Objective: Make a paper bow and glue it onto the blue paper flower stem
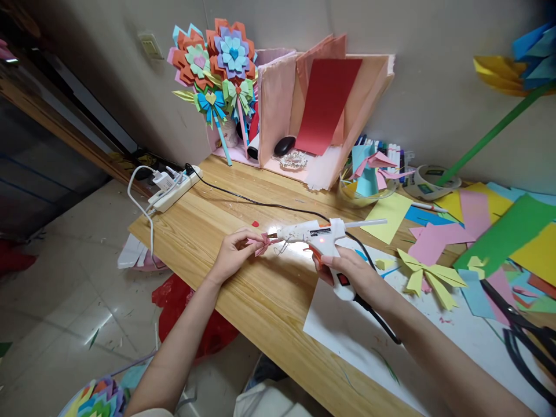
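Wrapped round the handle of a white hot glue gun (pixel 304 233) is my right hand (pixel 347 267), with fingers by the orange trigger. A small light glows on the gun's side, and a glue stick (pixel 367 223) juts from its back. My left hand (pixel 238 250) pinches a small folded pink paper piece (pixel 261 244) right at the nozzle; whether the tip touches the paper I cannot tell. A tiny red paper scrap (pixel 255 224) lies on the wooden table (pixel 260 295) just behind. Under the gun arm is a white sheet (pixel 343 330).
Scissors (pixel 521 327), a yellow paper bow (pixel 428 278) and coloured paper cover the right side. A power strip (pixel 176 188) sits at the left edge, its black cable (pixel 260 201) crossing the table. Behind stand paper flowers (pixel 234 52) and a pink cardboard organizer (pixel 278 110).
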Motion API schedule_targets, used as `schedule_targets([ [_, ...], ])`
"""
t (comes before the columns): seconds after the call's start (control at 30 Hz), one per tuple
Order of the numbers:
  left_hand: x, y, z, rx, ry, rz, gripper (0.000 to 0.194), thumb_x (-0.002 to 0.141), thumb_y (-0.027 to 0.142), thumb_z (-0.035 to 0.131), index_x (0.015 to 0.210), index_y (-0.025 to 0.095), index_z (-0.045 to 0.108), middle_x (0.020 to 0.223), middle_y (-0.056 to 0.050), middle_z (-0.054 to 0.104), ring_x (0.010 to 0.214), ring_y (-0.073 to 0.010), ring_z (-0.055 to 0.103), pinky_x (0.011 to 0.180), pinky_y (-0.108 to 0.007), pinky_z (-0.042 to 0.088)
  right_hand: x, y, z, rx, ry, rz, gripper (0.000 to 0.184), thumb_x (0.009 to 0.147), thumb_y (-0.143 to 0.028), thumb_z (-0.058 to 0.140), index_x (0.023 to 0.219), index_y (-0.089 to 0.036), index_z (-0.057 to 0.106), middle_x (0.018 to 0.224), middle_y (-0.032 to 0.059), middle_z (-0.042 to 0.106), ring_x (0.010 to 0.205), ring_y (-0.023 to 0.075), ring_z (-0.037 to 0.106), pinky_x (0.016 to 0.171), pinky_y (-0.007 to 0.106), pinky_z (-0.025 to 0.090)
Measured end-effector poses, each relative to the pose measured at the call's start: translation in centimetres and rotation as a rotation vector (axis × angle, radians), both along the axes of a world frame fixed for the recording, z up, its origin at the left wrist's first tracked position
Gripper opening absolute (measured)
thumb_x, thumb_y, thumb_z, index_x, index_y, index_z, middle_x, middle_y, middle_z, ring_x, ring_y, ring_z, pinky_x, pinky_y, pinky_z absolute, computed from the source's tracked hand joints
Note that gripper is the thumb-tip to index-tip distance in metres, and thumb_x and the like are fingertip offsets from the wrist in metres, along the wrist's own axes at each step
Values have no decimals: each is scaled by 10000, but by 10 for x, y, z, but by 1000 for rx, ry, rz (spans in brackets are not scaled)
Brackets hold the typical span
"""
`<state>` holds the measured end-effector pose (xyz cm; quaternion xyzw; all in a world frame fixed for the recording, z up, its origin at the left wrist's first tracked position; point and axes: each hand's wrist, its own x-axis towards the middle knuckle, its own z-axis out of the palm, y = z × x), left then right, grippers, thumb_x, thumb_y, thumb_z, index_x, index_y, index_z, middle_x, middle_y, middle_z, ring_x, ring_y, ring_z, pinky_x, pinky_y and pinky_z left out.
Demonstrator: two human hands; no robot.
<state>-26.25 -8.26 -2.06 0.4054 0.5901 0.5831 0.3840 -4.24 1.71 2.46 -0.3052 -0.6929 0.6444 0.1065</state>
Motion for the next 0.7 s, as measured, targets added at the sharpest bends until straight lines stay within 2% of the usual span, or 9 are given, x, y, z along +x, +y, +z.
schedule_targets([
  [0.27,-3,1,-1,-28,101,52,127,665,291,689,693,167,696,752,-69,634,810,-195,604,725,-274,458,0,0,-3,6,-16,13,332,811,-398,399,558,-188,449,536,-3,482,532,130,436,528,265,317],
  [0.7,-5,0,-4,10,190,4,93,711,251,637,722,178,693,786,-71,645,880,-211,595,790,-302,446,0,1,0,68,4,41,372,832,-391,363,530,-189,444,524,0,475,524,129,420,534,269,305],
])
